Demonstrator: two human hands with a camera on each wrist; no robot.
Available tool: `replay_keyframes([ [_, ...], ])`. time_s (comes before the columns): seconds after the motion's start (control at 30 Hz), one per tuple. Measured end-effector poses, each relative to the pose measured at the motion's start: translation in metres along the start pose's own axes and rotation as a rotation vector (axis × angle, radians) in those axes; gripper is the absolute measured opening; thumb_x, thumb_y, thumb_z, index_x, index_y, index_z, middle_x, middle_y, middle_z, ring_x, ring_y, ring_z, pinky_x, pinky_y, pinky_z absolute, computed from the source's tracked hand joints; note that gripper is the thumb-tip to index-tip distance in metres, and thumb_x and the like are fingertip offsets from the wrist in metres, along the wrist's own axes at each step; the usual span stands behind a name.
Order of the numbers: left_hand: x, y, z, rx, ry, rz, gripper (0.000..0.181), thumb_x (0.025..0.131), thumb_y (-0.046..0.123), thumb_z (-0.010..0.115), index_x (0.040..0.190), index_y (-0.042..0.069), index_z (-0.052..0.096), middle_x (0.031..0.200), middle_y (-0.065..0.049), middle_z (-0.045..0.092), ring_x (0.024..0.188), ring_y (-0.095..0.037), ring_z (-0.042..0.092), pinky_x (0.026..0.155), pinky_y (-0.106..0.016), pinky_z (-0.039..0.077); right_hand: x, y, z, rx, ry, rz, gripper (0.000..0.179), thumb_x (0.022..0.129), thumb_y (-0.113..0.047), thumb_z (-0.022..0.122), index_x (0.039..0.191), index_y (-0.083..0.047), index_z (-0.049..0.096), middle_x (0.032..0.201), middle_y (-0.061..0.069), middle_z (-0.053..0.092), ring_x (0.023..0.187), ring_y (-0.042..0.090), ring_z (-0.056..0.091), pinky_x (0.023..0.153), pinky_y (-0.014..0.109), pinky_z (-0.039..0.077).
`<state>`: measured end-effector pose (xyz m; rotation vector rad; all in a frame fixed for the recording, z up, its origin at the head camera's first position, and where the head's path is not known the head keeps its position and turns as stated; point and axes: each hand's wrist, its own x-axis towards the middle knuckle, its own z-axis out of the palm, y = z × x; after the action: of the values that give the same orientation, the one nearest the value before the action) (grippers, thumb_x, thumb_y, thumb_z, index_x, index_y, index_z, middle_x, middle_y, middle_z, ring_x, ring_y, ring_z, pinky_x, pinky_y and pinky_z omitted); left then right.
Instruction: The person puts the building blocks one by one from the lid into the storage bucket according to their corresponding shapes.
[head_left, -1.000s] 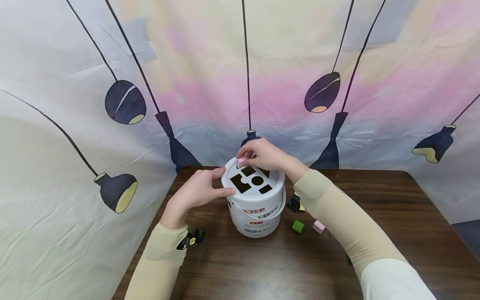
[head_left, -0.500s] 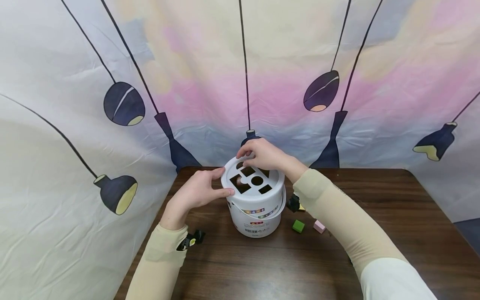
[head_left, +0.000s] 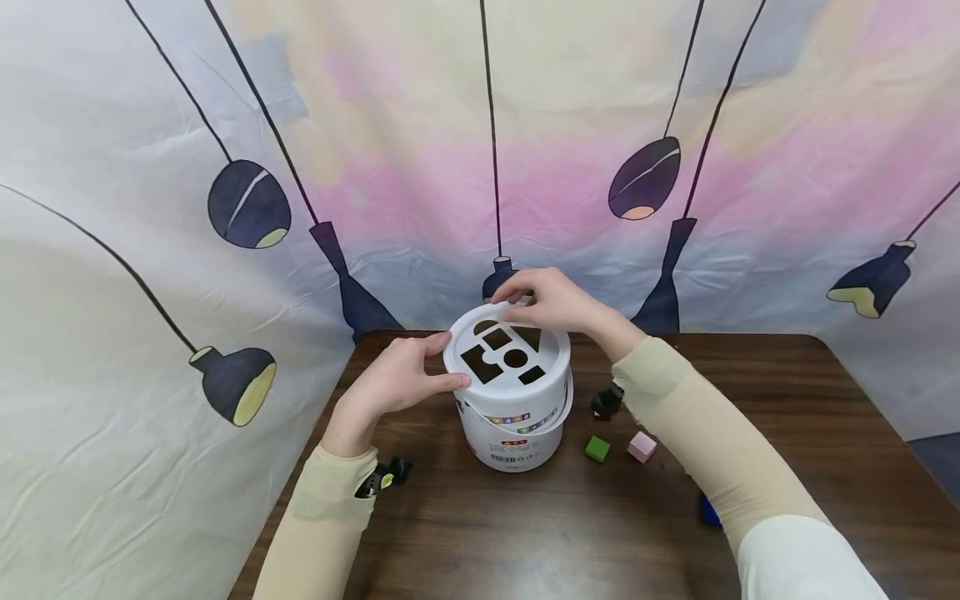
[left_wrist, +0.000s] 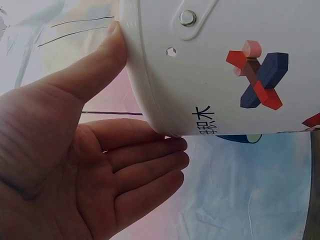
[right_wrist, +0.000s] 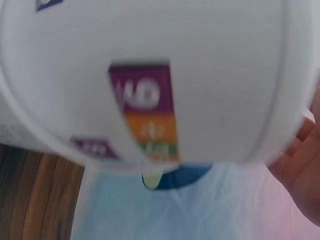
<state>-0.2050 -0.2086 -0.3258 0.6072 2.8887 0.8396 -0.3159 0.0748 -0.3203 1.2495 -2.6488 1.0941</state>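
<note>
A white bucket [head_left: 513, 450] with a hanging handle stands on the table, its white lid [head_left: 553, 358] pierced by several dark shaped holes. My left hand [head_left: 401, 375] rests at the lid's left edge, thumb in front and fingers farther back. The left wrist view has that hand's [left_wrist: 95, 170] fingers extended, touching the rim. Over the far right part of the lid hovers my right hand [head_left: 558, 302], fingers loosely bent with nothing seen between them. Part of this hand [right_wrist: 300, 175] shows at the right edge of the right wrist view, mostly behind the blurred bucket [right_wrist: 225, 75].
A green cube [head_left: 597, 449] and a pink block [head_left: 642, 447] lie on the brown table [head_left: 525, 533] right of the bucket. Partly hidden by my right sleeve is a blue piece [head_left: 709, 510]. A cloth backdrop [head_left: 420, 125] with painted lamps hangs behind the table.
The pink block pinched in my right hand at a far hole of the lid has left the fingers and is out of sight. My right hand has shifted slightly right; the left stays put.
</note>
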Motion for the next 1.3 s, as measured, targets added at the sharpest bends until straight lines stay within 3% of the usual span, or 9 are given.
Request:
replay_keyframes([
  [0.13, -0.001, 0.001, 0.001, -0.006, -0.003, -0.01, 0.086, 0.094, 0.045, 0.084, 0.162, 0.008, 0.048, 0.158, -0.01, 0.054, 0.146, -0.027, 0.051, 0.116, -0.052, 0.046, -0.023, 0.016, -0.009, 0.065, 0.066, 0.032, 0.027, 0.1, -0.021, 0.079, 0.126, -0.011, 0.079, 0.117, 0.002, 0.076, 0.106, 0.02, 0.07, 0.092, 0.043, 0.06],
  [0.3, 0.0, 0.002, 0.001, 0.0, 0.006, -0.012, 0.086, 0.094, 0.045, 0.084, 0.162, 0.008, 0.047, 0.16, -0.01, 0.052, 0.148, -0.026, 0.048, 0.117, -0.052, 0.045, -0.058, 0.039, -0.022, 0.098, 0.137, 0.077, 0.03, 0.101, -0.023, 0.079, 0.128, -0.012, 0.078, 0.123, 0.007, 0.075, 0.112, 0.022, 0.07, 0.096, 0.047, 0.059],
  [0.4, 0.001, 0.003, 0.001, 0.001, 0.008, -0.007, 0.086, 0.094, 0.046, 0.084, 0.162, 0.008, 0.047, 0.16, -0.009, 0.052, 0.148, -0.026, 0.048, 0.117, -0.051, 0.045, -0.085, 0.055, -0.03, 0.11, 0.18, 0.14, 0.031, 0.103, -0.025, 0.077, 0.131, -0.012, 0.077, 0.127, 0.007, 0.075, 0.115, 0.023, 0.069, 0.097, 0.045, 0.058],
  [0.5, 0.0, 0.003, 0.001, 0.003, 0.008, -0.005, 0.086, 0.094, 0.046, 0.084, 0.161, 0.008, 0.048, 0.159, -0.009, 0.053, 0.148, -0.026, 0.049, 0.117, -0.051, 0.045, -0.112, 0.072, -0.035, 0.122, 0.203, 0.228, 0.032, 0.104, -0.03, 0.075, 0.132, -0.014, 0.076, 0.127, 0.007, 0.074, 0.113, 0.021, 0.069, 0.093, 0.037, 0.058],
  [0.63, -0.001, 0.003, -0.001, 0.005, 0.011, -0.006, 0.085, 0.094, 0.045, 0.084, 0.161, 0.007, 0.048, 0.159, -0.01, 0.053, 0.147, -0.026, 0.049, 0.117, -0.051, 0.045, -0.147, 0.091, -0.038, 0.129, 0.174, 0.312, 0.036, 0.105, -0.034, 0.074, 0.135, -0.015, 0.074, 0.13, 0.01, 0.074, 0.114, 0.022, 0.07, 0.09, 0.028, 0.057],
  [0.83, -0.001, 0.005, -0.002, -0.009, -0.003, -0.001, 0.084, 0.094, 0.044, 0.084, 0.161, 0.008, 0.048, 0.159, -0.009, 0.053, 0.148, -0.025, 0.049, 0.117, -0.05, 0.045, -0.207, 0.12, -0.041, -0.029, 0.115, 0.385, 0.039, 0.104, -0.038, 0.074, 0.135, -0.015, 0.074, 0.13, 0.007, 0.074, 0.115, 0.026, 0.068, 0.091, 0.04, 0.057],
  [0.97, -0.001, 0.004, 0.001, -0.012, -0.007, -0.004, 0.084, 0.095, 0.045, 0.083, 0.161, 0.008, 0.048, 0.16, -0.009, 0.053, 0.148, -0.026, 0.048, 0.117, -0.051, 0.045, -0.247, 0.136, -0.044, -0.092, 0.083, 0.457, 0.043, 0.102, -0.037, 0.076, 0.135, -0.01, 0.073, 0.129, 0.014, 0.073, 0.11, 0.029, 0.068, 0.086, 0.041, 0.057],
  [1.07, -0.001, 0.003, 0.001, -0.012, -0.008, -0.006, 0.085, 0.095, 0.045, 0.083, 0.161, 0.007, 0.048, 0.16, -0.009, 0.052, 0.149, -0.026, 0.047, 0.118, -0.051, 0.044, -0.272, 0.144, -0.043, -0.071, 0.071, 0.515, 0.045, 0.102, -0.035, 0.076, 0.136, -0.004, 0.072, 0.13, 0.019, 0.072, 0.108, 0.028, 0.067, 0.084, 0.038, 0.058],
  [1.3, -0.001, 0.005, -0.001, -0.005, 0.004, -0.011, 0.086, 0.093, 0.045, 0.085, 0.161, 0.006, 0.048, 0.16, -0.01, 0.052, 0.15, -0.026, 0.046, 0.118, -0.05, 0.044, -0.314, 0.151, -0.034, 0.125, 0.013, 0.593, 0.049, 0.103, -0.026, 0.075, 0.138, 0.007, 0.065, 0.122, 0.018, 0.074, 0.1, 0.013, 0.071, 0.079, 0.028, 0.06],
])
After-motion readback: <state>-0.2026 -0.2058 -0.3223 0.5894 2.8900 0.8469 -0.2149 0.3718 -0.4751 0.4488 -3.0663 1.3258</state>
